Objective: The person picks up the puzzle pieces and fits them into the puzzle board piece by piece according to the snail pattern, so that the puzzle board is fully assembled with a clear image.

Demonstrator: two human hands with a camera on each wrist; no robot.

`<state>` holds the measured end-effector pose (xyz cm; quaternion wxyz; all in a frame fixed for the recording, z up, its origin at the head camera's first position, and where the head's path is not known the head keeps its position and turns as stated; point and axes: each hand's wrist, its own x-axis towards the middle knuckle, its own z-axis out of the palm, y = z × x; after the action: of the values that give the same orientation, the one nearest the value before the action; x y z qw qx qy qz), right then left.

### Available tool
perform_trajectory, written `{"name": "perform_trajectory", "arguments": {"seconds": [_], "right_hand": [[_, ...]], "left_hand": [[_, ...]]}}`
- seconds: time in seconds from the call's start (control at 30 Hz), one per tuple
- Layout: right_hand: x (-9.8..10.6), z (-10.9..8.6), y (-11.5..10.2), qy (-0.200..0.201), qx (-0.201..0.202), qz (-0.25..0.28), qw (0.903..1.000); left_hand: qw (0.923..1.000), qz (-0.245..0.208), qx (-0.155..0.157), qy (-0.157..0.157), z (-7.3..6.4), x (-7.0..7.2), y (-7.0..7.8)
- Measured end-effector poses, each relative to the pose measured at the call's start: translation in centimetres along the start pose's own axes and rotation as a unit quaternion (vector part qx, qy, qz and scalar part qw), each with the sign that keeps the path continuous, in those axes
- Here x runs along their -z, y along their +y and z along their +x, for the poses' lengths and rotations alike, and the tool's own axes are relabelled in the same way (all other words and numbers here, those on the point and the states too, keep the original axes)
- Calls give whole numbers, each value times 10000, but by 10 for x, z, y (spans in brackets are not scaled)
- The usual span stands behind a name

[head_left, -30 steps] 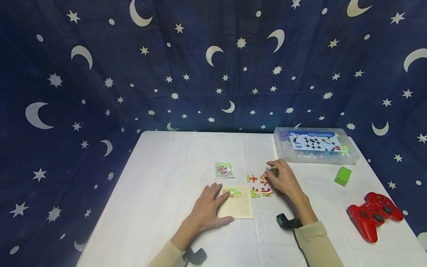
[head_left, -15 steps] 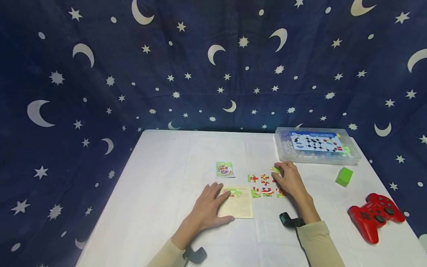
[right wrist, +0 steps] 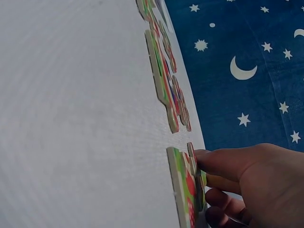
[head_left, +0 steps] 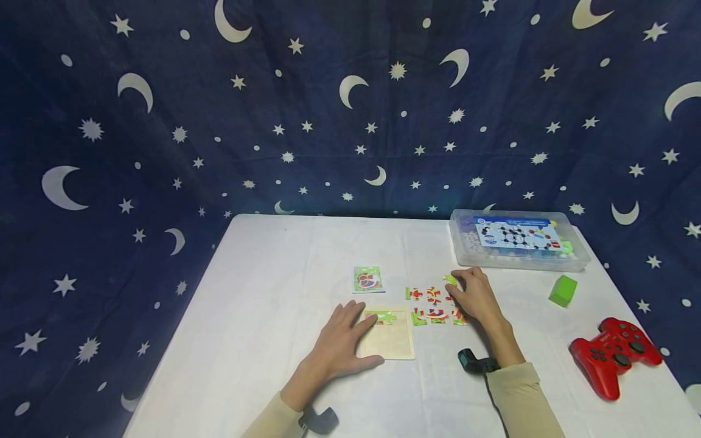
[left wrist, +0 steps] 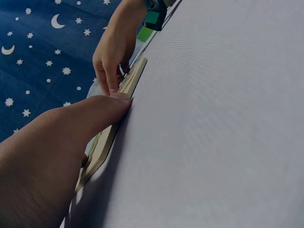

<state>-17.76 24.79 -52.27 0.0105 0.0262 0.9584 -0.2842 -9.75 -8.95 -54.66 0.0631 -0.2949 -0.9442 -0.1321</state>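
Observation:
My left hand (head_left: 342,344) rests with spread fingers over the left side of a shallow wooden puzzle tray (head_left: 391,347). Its thumb lies against the tray's near edge, seen also in the left wrist view. Inside the tray's top, a green puzzle strip (head_left: 387,317) shows, partly under the fingers. My right hand (head_left: 477,298) pinches a yellow-green puzzle piece (head_left: 450,280) between thumb and fingers at the back right of the loose pieces. Several red and green pieces (head_left: 437,316) lie in two rows between the tray and the right hand. One piece beneath the right thumb is partly hidden.
A small picture card (head_left: 367,280) lies behind the tray. At the back right stands a clear plastic case (head_left: 520,258) with a molecule label. A green block (head_left: 563,291) and a red game controller (head_left: 616,356) lie to the right on the white table (head_left: 263,292).
The right hand has moved right and slightly back from over the loose pieces to the yellow-green piece, uncovering pieces near the front right. My left hand stays on the tray.

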Motion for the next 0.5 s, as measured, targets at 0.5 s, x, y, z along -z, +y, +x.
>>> {"name": "perform_trajectory", "arguments": {"seconds": [0.5], "right_hand": [[0, 2, 0, 322, 212, 488, 9981]], "left_hand": [[10000, 10, -4, 37, 0, 1, 0]]}}
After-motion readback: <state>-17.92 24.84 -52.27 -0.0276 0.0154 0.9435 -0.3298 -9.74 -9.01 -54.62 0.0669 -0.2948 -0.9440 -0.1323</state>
